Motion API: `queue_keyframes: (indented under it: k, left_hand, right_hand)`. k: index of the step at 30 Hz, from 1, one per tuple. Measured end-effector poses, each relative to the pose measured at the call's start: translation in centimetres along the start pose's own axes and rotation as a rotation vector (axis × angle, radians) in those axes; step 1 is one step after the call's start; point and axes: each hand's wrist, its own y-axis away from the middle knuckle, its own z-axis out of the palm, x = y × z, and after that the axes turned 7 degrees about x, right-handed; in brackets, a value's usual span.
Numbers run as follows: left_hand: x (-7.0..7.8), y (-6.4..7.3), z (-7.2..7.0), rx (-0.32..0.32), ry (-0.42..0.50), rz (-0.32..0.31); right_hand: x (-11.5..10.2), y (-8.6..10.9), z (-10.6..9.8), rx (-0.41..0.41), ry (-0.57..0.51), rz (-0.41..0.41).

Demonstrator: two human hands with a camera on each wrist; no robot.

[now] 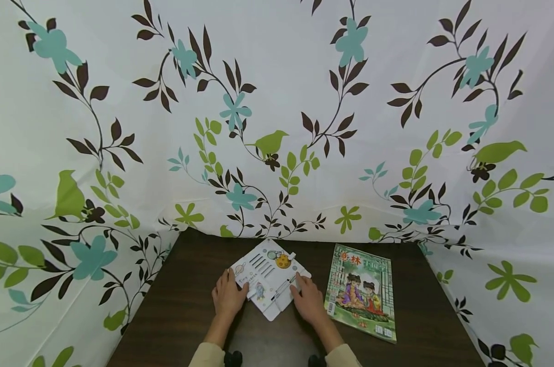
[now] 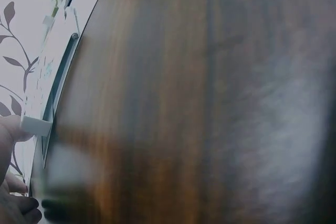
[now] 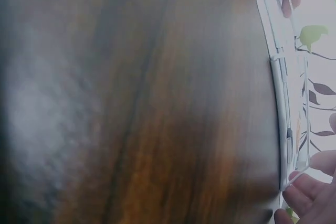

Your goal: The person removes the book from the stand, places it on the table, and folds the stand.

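Note:
A white book stand [image 1: 283,278], flat and printed with planets and a small cartoon figure, is turned cornerwise at the middle of the dark table. My left hand [image 1: 227,295] grips its left corner; in the left wrist view the thumb lies by a small white clip [image 2: 37,125]. At the opposite corner my right hand [image 1: 310,298] holds the edge, thumb on the near side. The right wrist view shows the stand [image 3: 281,93] edge-on, with fingers [image 3: 302,187] round its corner and a thin clear frame along its face.
To the right of the stand lies a green illustrated magazine [image 1: 361,293], slightly turned. Behind and around the dark wooden table [image 1: 167,311] hangs a white cloth [image 1: 281,76] printed with leaves, flowers and birds.

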Motion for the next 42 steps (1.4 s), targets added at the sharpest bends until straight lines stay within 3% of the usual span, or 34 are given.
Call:
queue_keyframes:
  k: [5, 12, 17, 23, 28, 34, 42]
  left_hand:
    - [0.3, -1.2, 0.0, -0.013, 0.002, 0.024]
    - [0.7, -2.9, 0.2, -0.133, -0.001, 0.036]
    - [1.4, -5.0, -0.2, -0.182, -0.007, 0.085]
    - [2.2, -7.0, 0.0, -0.256, -0.019, 0.089]
    - [3.1, -8.0, 0.4, -0.27, -0.003, 0.085]
    - [3.9, -9.1, 0.8, -0.269, -0.014, 0.131]
    - [4.6, -10.3, 1.5, -0.328, -0.039, 0.164]
  right_hand:
    - [-0.1, 0.5, -0.2, 0.003, -0.053, 0.024]
    - [0.6, 2.0, 0.4, 0.073, -0.003, -0.037]
    - [-0.1, 2.4, 0.2, 0.037, -0.033, -0.01]
    - [-1.0, 2.5, -0.2, -0.003, -0.023, 0.049]
    - [-1.2, 2.9, -0.1, 0.029, 0.006, 0.052]
    - [-1.7, 3.2, 0.2, 0.077, 0.013, 0.029]
    - [-2.0, 3.4, 0.1, 0.024, 0.025, 0.068]
